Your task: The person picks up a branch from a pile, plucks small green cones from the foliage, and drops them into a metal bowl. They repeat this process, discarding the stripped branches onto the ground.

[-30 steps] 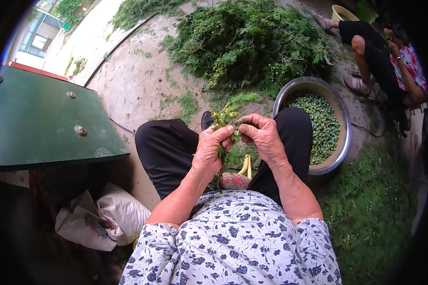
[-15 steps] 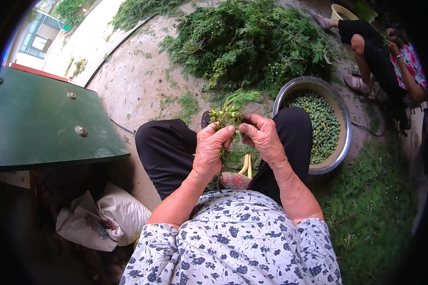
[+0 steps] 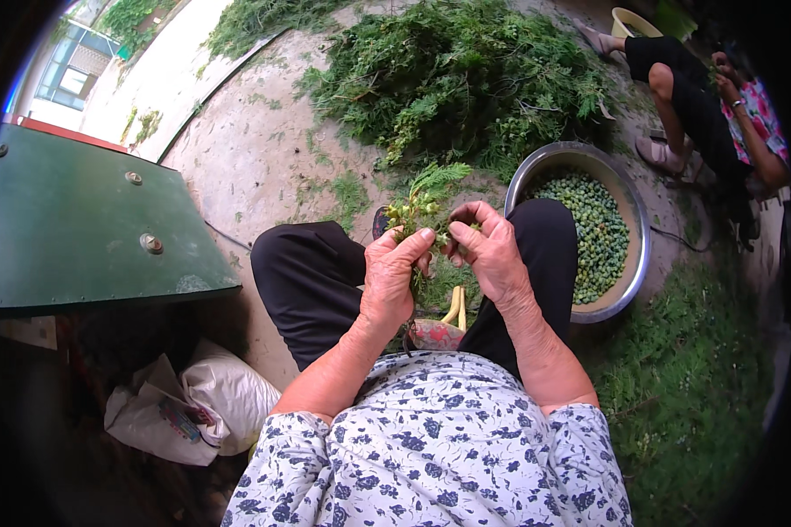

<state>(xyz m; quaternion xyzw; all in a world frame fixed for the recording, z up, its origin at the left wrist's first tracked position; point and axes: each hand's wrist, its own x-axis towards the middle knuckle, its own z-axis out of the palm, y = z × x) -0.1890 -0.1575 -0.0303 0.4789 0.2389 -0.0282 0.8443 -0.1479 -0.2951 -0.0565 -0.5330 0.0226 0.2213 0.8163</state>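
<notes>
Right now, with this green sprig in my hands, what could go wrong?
Bits of the sprig could drop to the ground: the left hand grips it and the right hand is beside it, neither over the metal basin. The right knee overlaps the basin in this view, so a shifting leg might jostle it, though contact is unclear. The dark cord beside the basin might catch a foot.

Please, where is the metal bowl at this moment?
In the head view, the bowl stands right of centre, beside the person's right knee and near the branch pile.
</notes>
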